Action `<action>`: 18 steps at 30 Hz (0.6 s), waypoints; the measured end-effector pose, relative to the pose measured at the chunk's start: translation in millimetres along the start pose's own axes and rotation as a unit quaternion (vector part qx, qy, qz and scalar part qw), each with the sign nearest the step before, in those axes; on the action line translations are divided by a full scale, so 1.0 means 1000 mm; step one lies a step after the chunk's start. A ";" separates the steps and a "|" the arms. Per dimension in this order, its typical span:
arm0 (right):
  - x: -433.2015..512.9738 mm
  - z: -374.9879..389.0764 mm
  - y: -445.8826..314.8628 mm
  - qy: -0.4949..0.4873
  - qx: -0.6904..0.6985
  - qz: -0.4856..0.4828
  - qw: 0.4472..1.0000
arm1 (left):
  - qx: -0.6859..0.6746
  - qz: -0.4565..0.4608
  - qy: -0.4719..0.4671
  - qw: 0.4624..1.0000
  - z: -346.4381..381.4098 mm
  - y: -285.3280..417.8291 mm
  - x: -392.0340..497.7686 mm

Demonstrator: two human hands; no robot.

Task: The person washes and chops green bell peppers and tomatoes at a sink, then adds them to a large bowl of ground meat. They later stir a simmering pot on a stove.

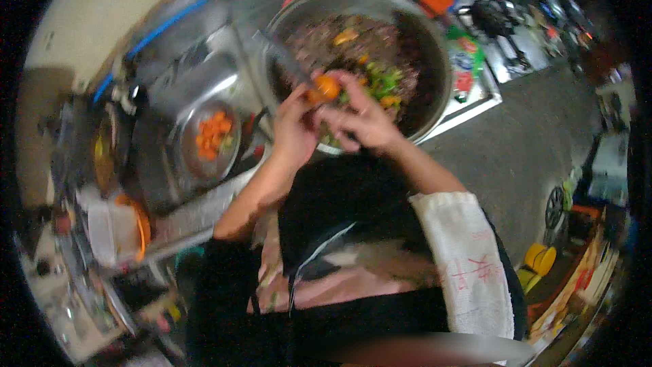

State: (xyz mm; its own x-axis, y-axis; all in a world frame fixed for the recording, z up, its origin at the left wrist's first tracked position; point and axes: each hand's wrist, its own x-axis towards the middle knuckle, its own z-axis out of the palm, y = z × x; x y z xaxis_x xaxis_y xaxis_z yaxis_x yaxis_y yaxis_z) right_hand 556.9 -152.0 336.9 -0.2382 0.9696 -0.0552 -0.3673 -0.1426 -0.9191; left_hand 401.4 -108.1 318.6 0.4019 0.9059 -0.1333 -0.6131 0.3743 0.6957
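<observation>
Both my hands are over the near rim of a large round metal pot (pixel 440 92). My left hand (pixel 295 130) is curled against a round, shiny orange piece of food (pixel 327 87). On its other side is my right hand (pixel 369 122), its fingers bent towards the same piece; blur hides their exact grip. A grey, blade-like strip (pixel 288 58) runs from the pot's left rim to between my hands; whether a hand holds it, I cannot tell. Inside the pot lie brownish, meat-like pieces (pixel 326 35), chopped green vegetable (pixel 382 81) and some orange pieces (pixel 346 36).
At left, a metal bowl (pixel 189 163) with orange chunks stands in a sink area beside the counter edge (pixel 204 237). A green-and-red packet (pixel 464 63) lies right of the pot, near a stove grate (pixel 496 15). A white container (pixel 102 232) stands lower left; a wooden crate (pixel 570 275) is lower right.
</observation>
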 end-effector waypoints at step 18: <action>-0.002 -0.006 0.013 0.081 -0.096 0.044 0.991 | 0.172 -0.076 0.068 0.980 -0.009 0.003 0.013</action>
State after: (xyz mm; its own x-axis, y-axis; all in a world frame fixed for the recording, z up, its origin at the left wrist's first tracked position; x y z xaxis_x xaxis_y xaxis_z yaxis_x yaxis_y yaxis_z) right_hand 557.4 -154.4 322.6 -0.1084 0.9765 -0.1862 -0.1694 -0.2027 -0.9645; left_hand 399.0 -93.3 312.7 0.3617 0.8718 -0.3302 -0.2781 0.4390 0.8544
